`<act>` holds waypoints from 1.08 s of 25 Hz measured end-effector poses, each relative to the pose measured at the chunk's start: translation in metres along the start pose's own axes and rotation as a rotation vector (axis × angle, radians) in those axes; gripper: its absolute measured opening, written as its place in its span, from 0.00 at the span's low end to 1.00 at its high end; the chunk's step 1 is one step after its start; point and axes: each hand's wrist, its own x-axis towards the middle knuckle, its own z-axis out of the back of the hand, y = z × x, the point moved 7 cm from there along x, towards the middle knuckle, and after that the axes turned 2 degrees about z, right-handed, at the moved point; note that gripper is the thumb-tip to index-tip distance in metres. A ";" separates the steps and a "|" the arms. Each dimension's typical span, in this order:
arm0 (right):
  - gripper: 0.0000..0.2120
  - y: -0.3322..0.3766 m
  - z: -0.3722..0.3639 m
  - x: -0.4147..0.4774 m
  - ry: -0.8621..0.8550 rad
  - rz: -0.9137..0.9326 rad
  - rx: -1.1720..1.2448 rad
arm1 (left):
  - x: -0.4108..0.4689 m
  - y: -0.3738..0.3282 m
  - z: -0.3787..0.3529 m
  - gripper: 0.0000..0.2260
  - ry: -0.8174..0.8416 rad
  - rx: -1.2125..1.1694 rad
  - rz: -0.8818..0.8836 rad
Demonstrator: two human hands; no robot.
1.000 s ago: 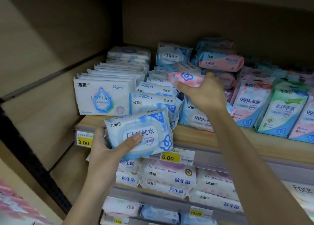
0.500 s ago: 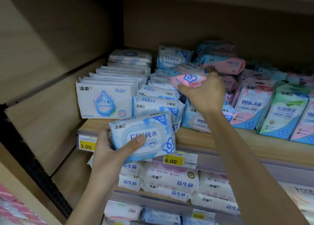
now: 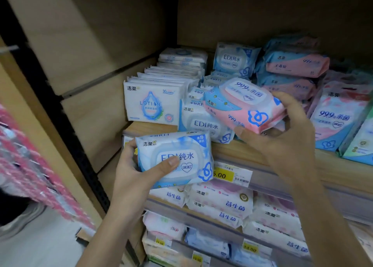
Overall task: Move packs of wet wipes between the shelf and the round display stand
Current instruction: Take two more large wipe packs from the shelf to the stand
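My left hand holds a blue-and-white wet wipes pack in front of the wooden shelf edge, thumb across its face. My right hand grips a pink-and-blue wipes pack, lifted clear of the stacks and tilted, just in front of the shelf. Behind it stand more blue packs and pink packs. The round display stand is not in view.
White lotion tissue packs fill the shelf's left end. Standing pink and green packs line the right. Lower shelves hold white and pink packs behind yellow price tags. A pink rack blurs at the left.
My right hand has pulled the pink-and-blue pack off the stack toward me and turned its face up. The view swung left; my left hand keeps the blue pack by the shelf edge.
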 end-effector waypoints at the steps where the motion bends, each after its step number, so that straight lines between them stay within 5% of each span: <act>1: 0.37 0.003 -0.001 -0.007 0.052 0.018 0.012 | -0.008 0.001 0.002 0.30 -0.013 0.011 -0.005; 6: 0.36 0.006 -0.013 -0.049 0.277 0.030 0.283 | -0.083 0.010 0.032 0.31 -0.246 0.053 -0.036; 12: 0.36 0.030 -0.075 -0.124 0.700 0.061 0.578 | -0.227 0.014 0.099 0.26 -0.739 0.079 -0.030; 20: 0.38 0.173 -0.168 -0.321 1.314 0.213 0.856 | -0.493 0.000 0.157 0.33 -1.394 0.019 -0.165; 27: 0.37 0.313 -0.167 -0.561 1.720 0.387 1.014 | -0.742 -0.010 0.173 0.34 -1.885 -0.026 -0.250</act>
